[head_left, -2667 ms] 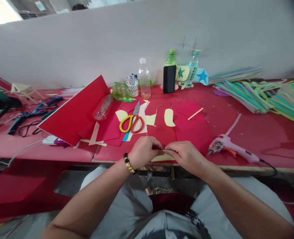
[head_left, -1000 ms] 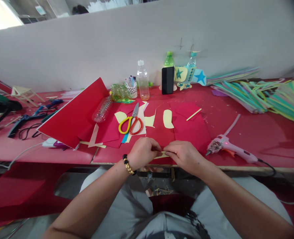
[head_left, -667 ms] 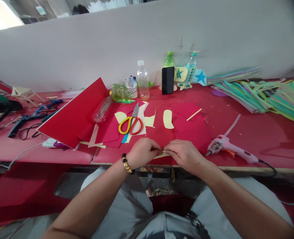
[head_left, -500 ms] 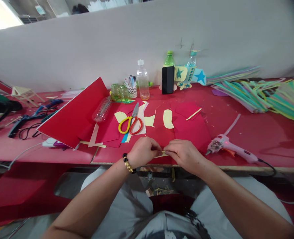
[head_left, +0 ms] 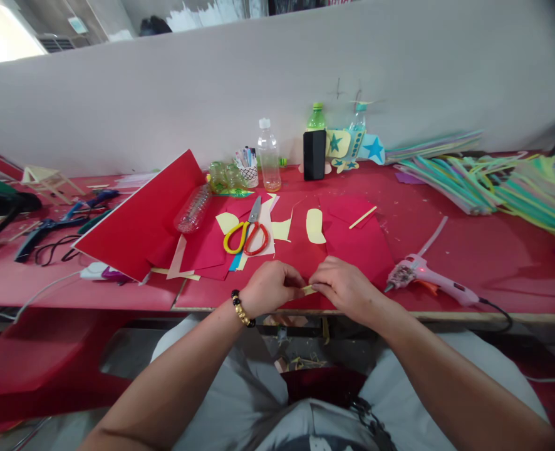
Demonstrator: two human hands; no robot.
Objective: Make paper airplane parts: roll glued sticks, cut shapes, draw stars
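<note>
Between my fingertips, near the table's front edge, is a small pale yellow strip [head_left: 309,290] that looks like paper or foam; my fingers cover much of it. My left hand [head_left: 272,282], with a beaded bracelet at the wrist, pinches its left end. The right end is gripped by my right hand [head_left: 343,283]. Just beyond lie scissors [head_left: 249,232] with one yellow and one red handle, a yellow cut piece [head_left: 315,226] with rounded corners, and red sheets [head_left: 357,241]. A thin yellow stick [head_left: 363,217] rests on those sheets.
A pink glue gun [head_left: 432,279] with a lit red light lies at the right, its cord trailing off the edge. Clear bottle [head_left: 269,160], pen cup [head_left: 248,170] and upright phone [head_left: 314,155] stand at the back. A red board [head_left: 141,219] leans at left; colored strips [head_left: 465,181] pile right.
My right hand has shifted slightly left and its fingers have opened up a little from the left ones, so more of the yellow strip shows. The view has tilted slightly.
</note>
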